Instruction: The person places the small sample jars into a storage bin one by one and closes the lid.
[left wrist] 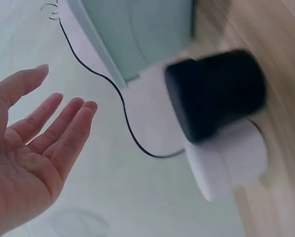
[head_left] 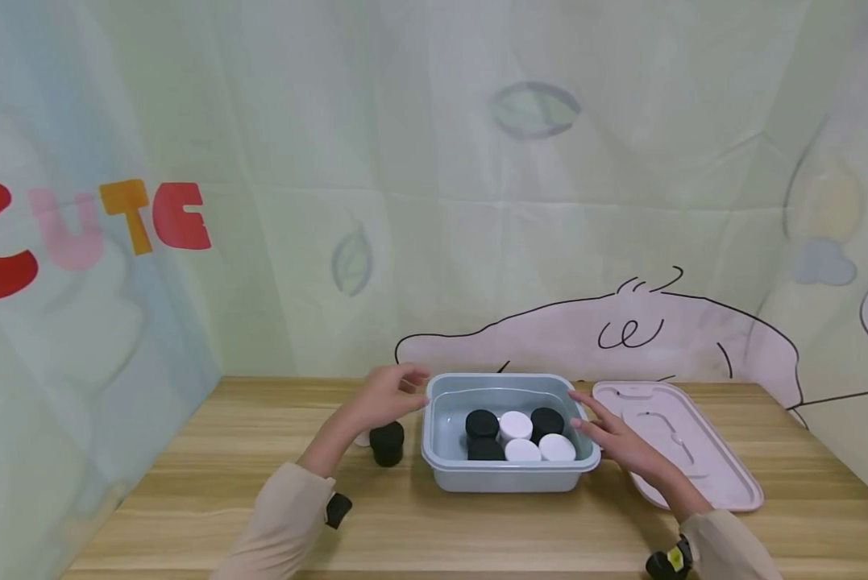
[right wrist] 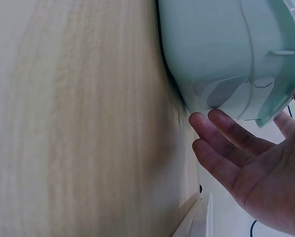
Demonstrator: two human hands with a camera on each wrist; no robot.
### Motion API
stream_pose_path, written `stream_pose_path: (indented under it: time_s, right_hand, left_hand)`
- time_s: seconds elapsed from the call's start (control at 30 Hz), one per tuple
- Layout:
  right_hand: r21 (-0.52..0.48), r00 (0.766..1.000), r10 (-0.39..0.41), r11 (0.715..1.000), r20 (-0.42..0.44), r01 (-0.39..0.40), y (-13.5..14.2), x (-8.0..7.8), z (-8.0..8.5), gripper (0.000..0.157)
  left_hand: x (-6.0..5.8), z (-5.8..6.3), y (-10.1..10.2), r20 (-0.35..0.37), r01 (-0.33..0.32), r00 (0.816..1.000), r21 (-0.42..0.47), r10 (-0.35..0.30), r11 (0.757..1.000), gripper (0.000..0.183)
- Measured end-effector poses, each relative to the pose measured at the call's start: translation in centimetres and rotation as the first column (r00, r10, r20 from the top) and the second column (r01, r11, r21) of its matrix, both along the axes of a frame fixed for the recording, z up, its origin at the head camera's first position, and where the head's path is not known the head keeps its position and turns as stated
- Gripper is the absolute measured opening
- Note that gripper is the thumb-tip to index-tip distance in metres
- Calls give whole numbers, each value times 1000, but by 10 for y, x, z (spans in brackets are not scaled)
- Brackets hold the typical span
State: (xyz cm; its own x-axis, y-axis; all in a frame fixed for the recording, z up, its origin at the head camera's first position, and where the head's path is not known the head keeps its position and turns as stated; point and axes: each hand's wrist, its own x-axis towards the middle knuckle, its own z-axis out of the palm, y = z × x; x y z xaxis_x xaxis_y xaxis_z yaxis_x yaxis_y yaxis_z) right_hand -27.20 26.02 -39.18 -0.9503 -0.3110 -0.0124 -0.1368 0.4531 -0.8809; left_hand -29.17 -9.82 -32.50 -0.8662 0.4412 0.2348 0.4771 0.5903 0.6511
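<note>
A light blue-green plastic tub stands on the table, with three black jars and three white jars inside it. My left hand is raised at the tub's left rim, its fingers loosely bent and holding nothing. Below that hand, a black jar stands beside a white jar, both outside the tub; the white one is mostly hidden in the head view. At the tub's right side, my right hand has its fingers spread, with fingertips close to the outer wall under the rim.
A pale pink lid lies flat on the wooden table, right of the tub and partly behind my right hand. A printed cloth hangs behind the table's back edge.
</note>
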Motion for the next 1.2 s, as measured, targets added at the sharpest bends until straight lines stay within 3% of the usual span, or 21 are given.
stream_pose_path:
  time_s: [0.23, 0.63, 0.93, 1.2]
  right_hand:
    - [9, 1000, -14, 1000, 7, 14, -1, 0, 0, 59]
    - [14, 1000, -22, 1000, 11, 21, -1, 2, 2, 59]
    - [9, 1000, -20, 1000, 4, 20, -1, 2, 1, 59]
    - [7, 999, -39, 999, 12, 39, 0, -1, -2, 58]
  left_hand:
    - [3, -13, -27, -29, -41, 999, 67, 43, 997, 35]
    - [-3, -34, -60, -43, -94, 995, 35, 95, 995, 46]
    - [-8, -46, -71, 34, -147, 988, -14, 147, 989, 55]
    - [-12, -60, -72, 98, -149, 985, 43, 144, 988, 54]
